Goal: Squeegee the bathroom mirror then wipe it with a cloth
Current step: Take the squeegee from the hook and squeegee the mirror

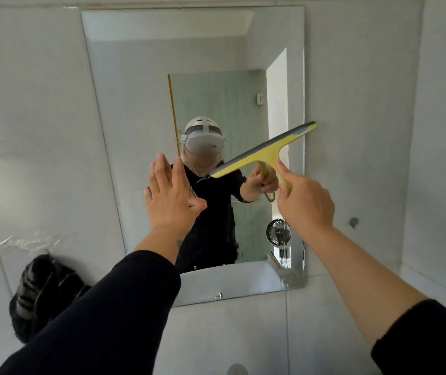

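The squeegee (263,151) looks light and stiff, a yellow plastic T with a soft grey blade, best held by the handle just under the crossbar, and that is where the right hand (304,204) has it, fingers closed round the handle with the forefinger stretched up along it, so the blade slants above the fingertips across the right half of the mirror (135,104). The left hand (172,198) is raised flat beside it, fingers straight, together and holding nothing, palm toward the glass; both forearms reach up and forward, and whether the palm touches the glass I cannot tell.
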The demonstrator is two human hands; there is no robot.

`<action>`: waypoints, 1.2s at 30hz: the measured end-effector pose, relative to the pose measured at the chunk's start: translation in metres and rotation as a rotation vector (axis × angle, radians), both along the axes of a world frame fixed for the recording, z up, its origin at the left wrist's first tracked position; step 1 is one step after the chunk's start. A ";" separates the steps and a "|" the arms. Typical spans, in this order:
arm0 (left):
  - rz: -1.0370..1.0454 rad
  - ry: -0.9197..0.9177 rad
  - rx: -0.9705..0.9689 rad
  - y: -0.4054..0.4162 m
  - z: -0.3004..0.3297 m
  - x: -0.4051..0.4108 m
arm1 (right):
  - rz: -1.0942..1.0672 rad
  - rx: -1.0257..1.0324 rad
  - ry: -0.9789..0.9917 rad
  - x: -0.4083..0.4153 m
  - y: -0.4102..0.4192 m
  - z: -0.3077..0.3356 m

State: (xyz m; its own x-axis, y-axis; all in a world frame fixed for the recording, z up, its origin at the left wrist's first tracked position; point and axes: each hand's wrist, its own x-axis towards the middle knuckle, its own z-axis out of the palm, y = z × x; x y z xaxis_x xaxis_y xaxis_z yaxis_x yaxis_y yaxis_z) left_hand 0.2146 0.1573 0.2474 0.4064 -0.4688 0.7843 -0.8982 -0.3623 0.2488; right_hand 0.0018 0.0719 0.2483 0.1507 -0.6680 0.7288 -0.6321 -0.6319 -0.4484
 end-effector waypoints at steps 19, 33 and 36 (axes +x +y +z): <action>0.067 -0.138 -0.102 0.023 0.046 0.037 | 0.206 0.202 -0.430 0.084 0.057 -0.047; 0.049 -0.187 -0.007 0.035 0.054 0.070 | 0.354 0.025 -0.196 0.152 0.110 -0.065; 0.057 -0.181 0.010 0.036 0.053 0.068 | 0.357 -0.020 -0.063 0.150 0.103 -0.069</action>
State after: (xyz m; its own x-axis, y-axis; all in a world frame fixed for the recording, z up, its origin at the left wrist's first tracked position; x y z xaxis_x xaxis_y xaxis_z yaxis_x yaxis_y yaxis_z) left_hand 0.2827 0.1930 0.3000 0.2850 -0.4571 0.8425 -0.9061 -0.4151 0.0813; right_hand 0.1522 0.1748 0.1797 0.3260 -0.5671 0.7564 -0.3419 -0.8167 -0.4649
